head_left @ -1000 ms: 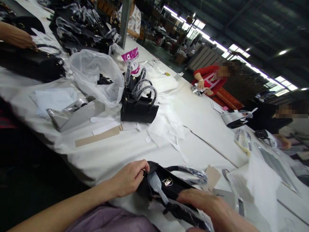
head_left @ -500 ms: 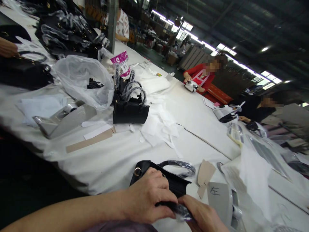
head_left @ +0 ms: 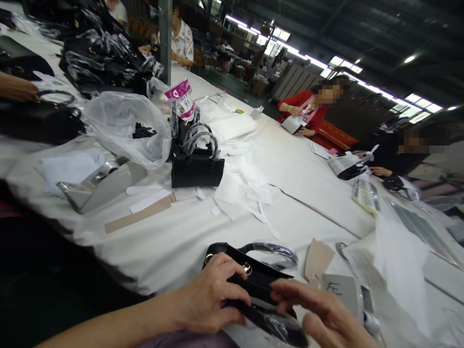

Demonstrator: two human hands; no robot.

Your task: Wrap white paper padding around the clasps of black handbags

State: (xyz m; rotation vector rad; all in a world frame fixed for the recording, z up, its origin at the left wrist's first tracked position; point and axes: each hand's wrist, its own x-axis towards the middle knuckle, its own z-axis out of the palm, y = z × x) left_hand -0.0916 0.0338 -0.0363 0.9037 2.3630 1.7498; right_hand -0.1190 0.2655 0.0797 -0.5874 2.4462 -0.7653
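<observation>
A small black handbag [head_left: 264,285] lies at the front of the table, with a round gold fitting near its middle. My left hand [head_left: 213,292] grips its near side, fingers over the top and thumb by the base of the near handle [head_left: 277,323]. That handle is wrapped in clear plastic and hangs toward me. My right hand [head_left: 322,309] is at the bag's right end, fingers apart, beside the near handle; whether the fingertips touch the bag I cannot tell. The far handle [head_left: 281,251], plastic-wrapped too, lies back on the table.
Other black handbags [head_left: 197,170] stand mid-table beside a clear plastic bag [head_left: 126,121]. A tape dispenser [head_left: 105,186] is at left, another [head_left: 342,292] close at right. Brown card [head_left: 319,258] lies near the bag. Co-workers sit along the far side; another person's hand [head_left: 16,88] is at left.
My right hand has loosened from the near handle and its fingers have spread. My left hand has shifted slightly left, showing more of the gold fitting. The view has turned slightly.
</observation>
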